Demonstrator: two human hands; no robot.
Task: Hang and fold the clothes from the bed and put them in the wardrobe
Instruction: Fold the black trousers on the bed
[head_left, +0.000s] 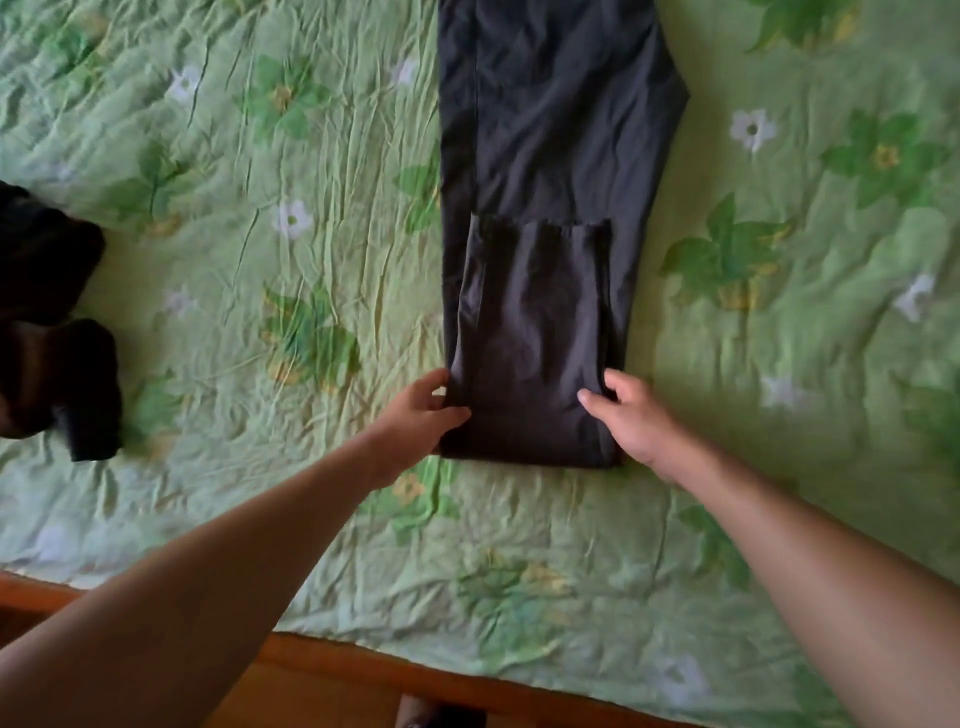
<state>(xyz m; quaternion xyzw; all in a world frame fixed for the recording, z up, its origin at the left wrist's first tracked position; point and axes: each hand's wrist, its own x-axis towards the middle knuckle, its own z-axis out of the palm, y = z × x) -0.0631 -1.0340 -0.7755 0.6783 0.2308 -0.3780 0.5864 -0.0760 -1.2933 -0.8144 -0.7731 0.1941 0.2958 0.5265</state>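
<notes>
Dark grey trousers (550, 130) lie lengthwise on the bed, with their lower leg ends folded back on top towards the far side. My left hand (423, 410) grips the left edge of the folded part near its fold, thumb on top and fingers curled round the cloth. On the right edge of the same fold my right hand (631, 415) pinches the fabric, thumb on the top layer, fingers curled at the side.
A green flowered bedspread (260, 249) covers the bed. A crumpled black garment (57, 322) lies at the left edge. The wooden bed frame (363, 670) runs along the near side, with floor below it.
</notes>
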